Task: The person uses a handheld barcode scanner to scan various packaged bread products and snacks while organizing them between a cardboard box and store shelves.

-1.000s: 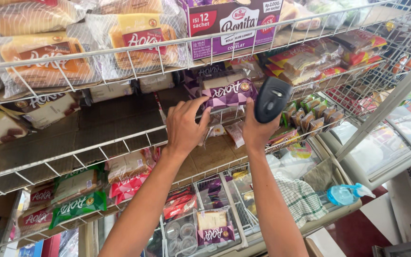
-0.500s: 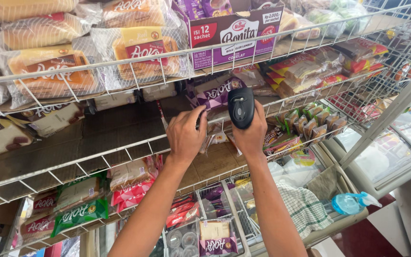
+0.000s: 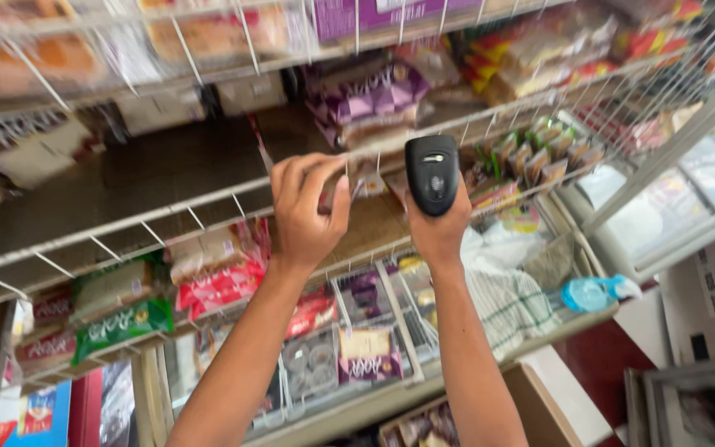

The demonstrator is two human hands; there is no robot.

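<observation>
Centrally, the right hand [image 3: 439, 228] grips a black scanner [image 3: 432, 174] upright at mid-frame. Just left, the left hand [image 3: 306, 207] curls its fingers [image 3: 337, 186] over the wire shelf [image 3: 167, 211] edge, near purple packets [image 3: 370, 99] above.

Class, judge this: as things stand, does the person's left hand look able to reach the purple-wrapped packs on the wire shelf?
Probably yes: the left hand is at the wire shelf edge, nothing lies between it and the purple-wrapped packs just above.

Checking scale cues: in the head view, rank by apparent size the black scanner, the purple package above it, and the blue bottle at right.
1. Purple package, largest.
2. Scanner in the right hand.
3. Blue bottle, though it is farther off, so unsure.
</observation>
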